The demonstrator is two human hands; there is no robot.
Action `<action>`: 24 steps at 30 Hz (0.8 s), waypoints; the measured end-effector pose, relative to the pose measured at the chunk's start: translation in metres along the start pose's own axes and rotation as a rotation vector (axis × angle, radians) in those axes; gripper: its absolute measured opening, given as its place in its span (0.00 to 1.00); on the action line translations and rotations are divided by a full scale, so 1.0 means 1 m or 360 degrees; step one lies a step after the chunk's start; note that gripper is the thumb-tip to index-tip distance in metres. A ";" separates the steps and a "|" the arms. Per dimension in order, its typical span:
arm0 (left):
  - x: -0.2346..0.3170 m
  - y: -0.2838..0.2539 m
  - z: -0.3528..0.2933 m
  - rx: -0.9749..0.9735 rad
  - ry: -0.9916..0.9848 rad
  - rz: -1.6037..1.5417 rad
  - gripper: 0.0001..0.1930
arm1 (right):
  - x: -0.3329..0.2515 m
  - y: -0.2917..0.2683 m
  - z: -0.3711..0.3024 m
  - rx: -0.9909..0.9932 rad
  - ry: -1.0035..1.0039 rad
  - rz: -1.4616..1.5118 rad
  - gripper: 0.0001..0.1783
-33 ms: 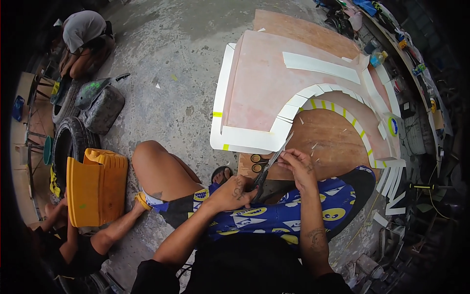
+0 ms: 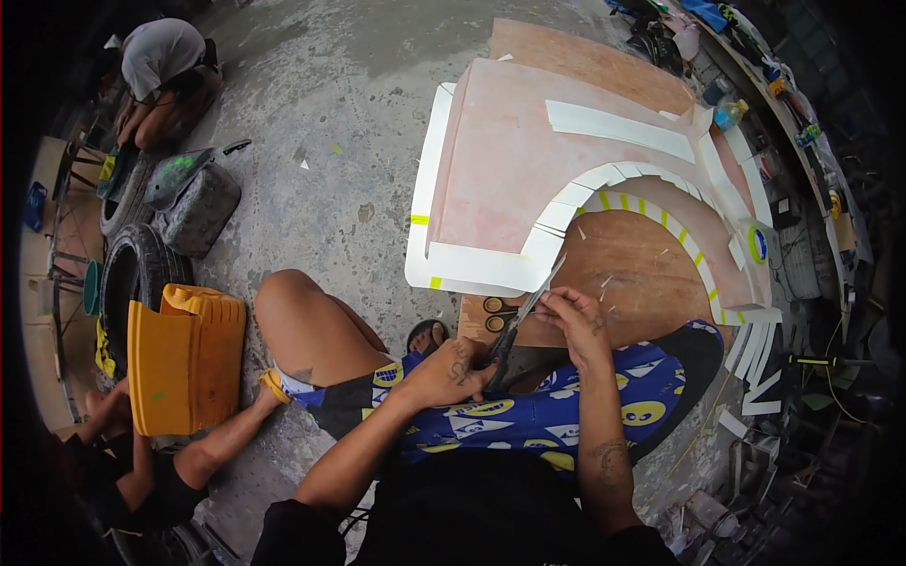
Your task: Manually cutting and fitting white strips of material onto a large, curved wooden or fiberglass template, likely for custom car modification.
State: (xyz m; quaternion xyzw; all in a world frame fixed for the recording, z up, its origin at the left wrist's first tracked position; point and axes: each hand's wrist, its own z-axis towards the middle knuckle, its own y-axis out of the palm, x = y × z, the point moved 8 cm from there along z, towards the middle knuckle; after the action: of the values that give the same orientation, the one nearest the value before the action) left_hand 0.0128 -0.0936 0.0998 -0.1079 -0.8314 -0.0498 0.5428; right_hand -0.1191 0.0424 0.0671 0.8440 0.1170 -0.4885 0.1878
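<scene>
My left hand (image 2: 445, 374) is closed round the black handles of a pair of scissors (image 2: 504, 355), whose blades slant up and to the right. Beside those blades my right hand (image 2: 576, 321) has thumb and fingers pinched together. Whatever is between them is too small to make out. A second pair of scissors with dark, gold-lined handles (image 2: 494, 315) lies just left of the blades. Beyond my hands rests a pinkish fender-shaped panel (image 2: 500, 151) with a curved wheel arch. White strips (image 2: 569, 194) line the arch and edges, some with yellow tape (image 2: 435, 283).
Brown board (image 2: 623, 269) with white scraps lies under the panel. Loose white strips (image 2: 755, 354) hang at its right, near a screwdriver (image 2: 813, 359). To the left are an orange plastic piece (image 2: 189, 363), tyres (image 2: 142, 274) and two people, one crouching (image 2: 160, 71).
</scene>
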 end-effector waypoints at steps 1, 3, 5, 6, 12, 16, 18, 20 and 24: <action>0.001 0.000 -0.001 0.0005 0.0003 -0.0008 0.13 | 0.000 0.000 0.000 -0.0004 0.0002 -0.0009 0.08; 0.000 0.001 -0.001 0.0029 -0.0001 -0.0006 0.13 | 0.001 0.000 0.001 -0.0013 0.0007 -0.0050 0.08; 0.001 0.001 -0.001 0.0044 0.0029 -0.0042 0.13 | 0.001 -0.001 0.001 -0.0017 0.0010 -0.0063 0.08; 0.003 0.001 -0.001 0.0053 0.0058 -0.0068 0.13 | 0.001 -0.001 0.001 -0.0017 0.0009 -0.0067 0.08; 0.006 0.001 -0.002 0.0057 0.0067 -0.0018 0.12 | 0.000 -0.001 0.002 -0.0033 -0.0004 -0.0078 0.07; 0.006 0.003 0.000 0.0053 0.0050 -0.0022 0.12 | -0.002 -0.001 0.001 -0.0027 -0.0002 -0.0092 0.08; 0.008 0.002 -0.002 0.0083 0.0042 -0.0048 0.12 | -0.003 0.000 0.001 -0.0034 -0.0001 -0.0104 0.08; 0.013 0.002 -0.003 0.0078 0.0065 -0.0045 0.12 | -0.001 -0.002 0.002 -0.0032 -0.0001 -0.0103 0.08; 0.009 0.005 -0.001 0.0093 0.0107 -0.0035 0.12 | -0.002 -0.002 0.002 -0.0045 -0.0010 -0.0124 0.08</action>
State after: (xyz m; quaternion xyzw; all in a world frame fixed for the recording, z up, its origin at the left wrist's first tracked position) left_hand 0.0116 -0.0879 0.1087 -0.0812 -0.8149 -0.0351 0.5728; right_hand -0.1228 0.0435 0.0675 0.8346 0.1563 -0.4963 0.1810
